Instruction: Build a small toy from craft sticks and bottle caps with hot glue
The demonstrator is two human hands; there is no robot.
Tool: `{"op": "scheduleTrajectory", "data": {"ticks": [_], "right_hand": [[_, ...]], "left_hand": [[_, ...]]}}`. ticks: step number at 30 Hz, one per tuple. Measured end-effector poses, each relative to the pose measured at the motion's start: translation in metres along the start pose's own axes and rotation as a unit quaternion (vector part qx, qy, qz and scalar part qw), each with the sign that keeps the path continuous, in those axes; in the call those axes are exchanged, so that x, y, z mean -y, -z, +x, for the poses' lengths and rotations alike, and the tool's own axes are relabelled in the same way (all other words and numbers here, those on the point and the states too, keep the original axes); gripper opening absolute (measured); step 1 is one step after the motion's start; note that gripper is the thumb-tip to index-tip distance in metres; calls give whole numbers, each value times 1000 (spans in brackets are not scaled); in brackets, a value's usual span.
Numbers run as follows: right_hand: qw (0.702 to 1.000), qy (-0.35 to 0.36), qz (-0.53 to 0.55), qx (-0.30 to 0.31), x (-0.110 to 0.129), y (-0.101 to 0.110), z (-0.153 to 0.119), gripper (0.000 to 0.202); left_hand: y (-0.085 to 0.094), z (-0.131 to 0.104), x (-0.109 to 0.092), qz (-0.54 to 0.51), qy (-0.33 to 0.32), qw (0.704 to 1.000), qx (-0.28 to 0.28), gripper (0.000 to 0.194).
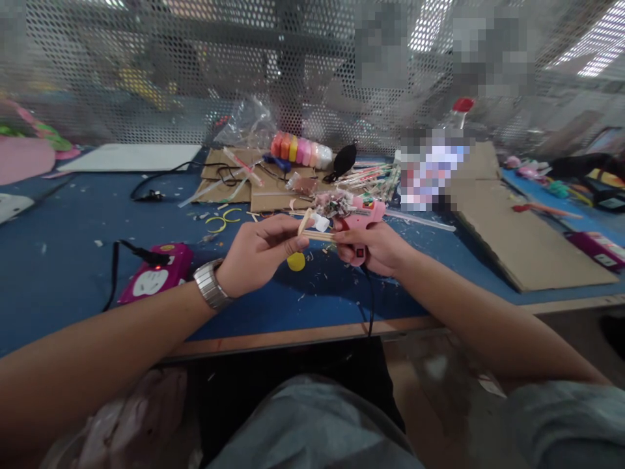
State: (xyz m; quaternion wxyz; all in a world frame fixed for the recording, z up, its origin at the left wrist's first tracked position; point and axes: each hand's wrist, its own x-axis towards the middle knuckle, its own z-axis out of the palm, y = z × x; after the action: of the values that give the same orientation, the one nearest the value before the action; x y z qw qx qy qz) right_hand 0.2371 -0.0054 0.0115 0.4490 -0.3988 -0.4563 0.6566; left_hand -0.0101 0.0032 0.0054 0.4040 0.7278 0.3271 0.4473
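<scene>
My left hand (266, 251), with a metal-banded watch at the wrist, pinches the end of some thin wooden sticks (319, 235). One short stick stands tilted up from the others at the fingertips. In my right hand (378, 246) is a pink hot glue gun (360, 221), its nozzle end facing left toward the sticks. A clear glue stick (420, 220) juts out of the gun's rear. The fingers of my right hand also seem to touch the far end of the sticks. A yellow round cap (295, 261) lies on the blue table just below the sticks.
A magenta power strip (159, 270) with a plug sits left. Behind are cardboard pieces (219, 172), colourful tubs (300, 150), a black air blower (344, 159) and loose sticks (374, 174). A bottle (434, 169) and larger cardboard (522, 234) stand right. The gun's cord (372, 299) crosses the table edge.
</scene>
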Motion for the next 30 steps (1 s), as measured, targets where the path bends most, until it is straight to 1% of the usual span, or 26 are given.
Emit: {"op": "scheduleTrajectory", "data": {"ticks": [3,6,10,14,18,21,23,25,27,29,30], "right_hand": [[1000,-2,-2,-2,0,0,0,43],[1000,-16,-20,-8,0,-1,0,45],[999,-28,-32,-3,-1,-2,0,47],[999,-27,-41,-4,-2,-1,0,49],[999,-17,-40,-3,-4,1,2,46],[1000,0,-19,-25,-4,2,4,44],[999,10,-8,-41,-3,2,4,45],[999,27,-5,-39,-2,1,3,46],[999,46,-9,-18,-2,0,1,47],[998,61,-14,15,-2,0,0,45],[997,64,-17,32,-3,-1,-1,44]], "left_hand": [[0,0,0,-4,13,1000,-2,43],[-1,0,0,-7,13,1000,-7,43],[-2,0,0,-37,32,999,-12,48],[-2,0,-1,-50,53,997,-18,55],[-3,1,1,-70,64,995,-35,53],[-3,1,4,-93,81,992,-37,52],[-3,1,5,-116,111,987,-11,52],[-4,0,4,-142,145,979,35,50],[-5,-1,1,-156,168,969,89,48],[-7,-2,-3,-135,177,965,138,46],[-7,-2,-5,-122,174,965,152,45]]}}
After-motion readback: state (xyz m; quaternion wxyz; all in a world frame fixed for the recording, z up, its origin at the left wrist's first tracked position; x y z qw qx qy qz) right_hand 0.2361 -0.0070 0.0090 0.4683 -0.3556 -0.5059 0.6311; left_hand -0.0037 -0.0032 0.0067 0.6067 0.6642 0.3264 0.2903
